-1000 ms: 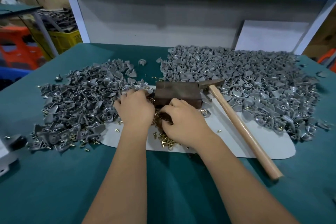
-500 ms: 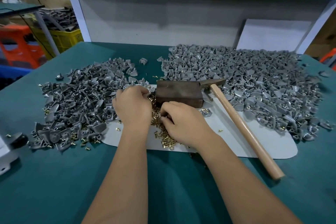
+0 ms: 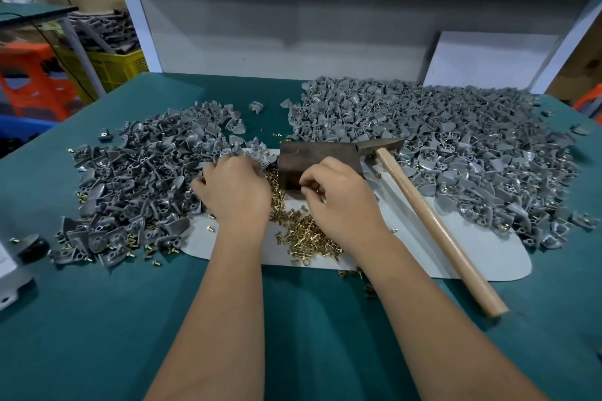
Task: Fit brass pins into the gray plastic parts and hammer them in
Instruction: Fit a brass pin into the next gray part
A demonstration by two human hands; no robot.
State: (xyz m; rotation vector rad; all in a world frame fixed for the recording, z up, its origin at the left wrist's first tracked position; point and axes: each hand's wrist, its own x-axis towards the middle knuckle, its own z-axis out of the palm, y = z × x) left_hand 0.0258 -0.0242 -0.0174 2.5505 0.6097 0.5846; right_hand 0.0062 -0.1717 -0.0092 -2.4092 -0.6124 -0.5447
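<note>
— What has changed at the bench over the past second?

— The right hand has drawn back from the dark block toward the person, uncovering more of the brass pins heaped between the two hands. Its fingertips, earlier resting over the pins at the block's front edge, are now curled close together just in front of the block; whether the grip holds a pin cannot be told.

— And the left hand?

— It has spread its fingers slightly wider at the edge of the left pile of gray parts.
</note>
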